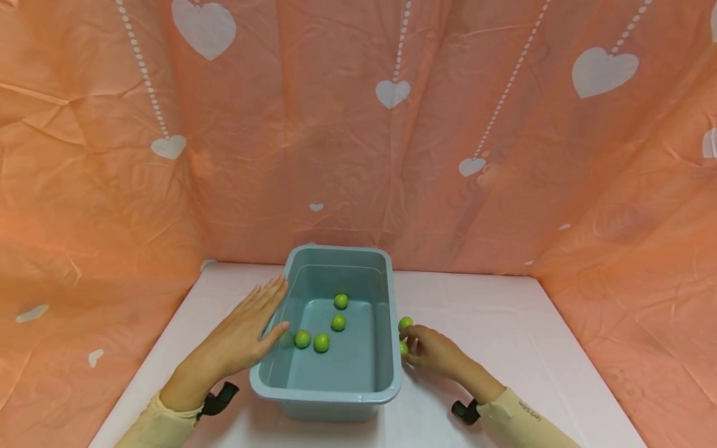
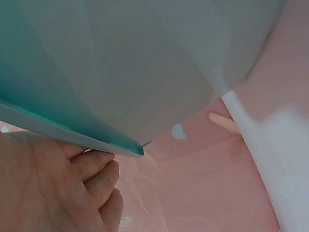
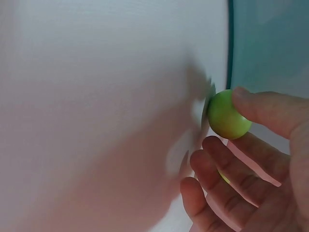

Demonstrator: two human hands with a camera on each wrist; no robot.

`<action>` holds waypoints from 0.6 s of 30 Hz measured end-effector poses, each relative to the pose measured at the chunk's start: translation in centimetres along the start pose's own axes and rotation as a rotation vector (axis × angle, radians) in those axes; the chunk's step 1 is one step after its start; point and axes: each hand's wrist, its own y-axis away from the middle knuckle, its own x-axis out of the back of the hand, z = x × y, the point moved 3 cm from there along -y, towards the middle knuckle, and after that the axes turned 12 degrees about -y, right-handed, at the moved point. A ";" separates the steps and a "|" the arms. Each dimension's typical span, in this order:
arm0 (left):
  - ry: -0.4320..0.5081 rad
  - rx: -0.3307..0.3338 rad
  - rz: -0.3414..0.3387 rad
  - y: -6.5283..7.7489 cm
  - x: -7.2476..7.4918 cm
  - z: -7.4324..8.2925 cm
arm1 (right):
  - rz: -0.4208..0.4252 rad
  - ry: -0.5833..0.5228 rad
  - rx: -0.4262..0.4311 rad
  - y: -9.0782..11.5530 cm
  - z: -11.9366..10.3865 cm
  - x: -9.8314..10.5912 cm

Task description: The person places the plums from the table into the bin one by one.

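Note:
A grey-blue plastic tub (image 1: 330, 396) stands on the table with several small round green balls (image 1: 322, 343) on its floor. My left hand (image 1: 241, 339) lies along the tub's left rim, fingers straight and thumb over the inside; the left wrist view shows the fingers against the rim from below. Outside the tub's right wall, my right hand (image 1: 439, 356) pinches a green ball (image 3: 227, 113) between thumb and index finger, low over the table. Another green ball (image 1: 406, 323) sits just beyond those fingertips, mostly hidden by the fingers in the right wrist view.
The white-covered table (image 1: 482, 311) reaches back to an orange cloth (image 1: 336, 155) with white hearts, which also hangs along both sides. Black wrist straps (image 1: 218, 399) show at both sleeves. The tub's high walls stand between the two hands.

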 end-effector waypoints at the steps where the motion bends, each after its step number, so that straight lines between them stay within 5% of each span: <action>1: -0.002 -0.001 0.001 0.0 0.0 0.0 | -0.001 0.002 0.000 0.0 0.0 0.0; 18: 0.005 0.003 -0.003 0.0 0.1 0.0 | 0.093 -0.002 -0.023 -0.3 -1.2 2.0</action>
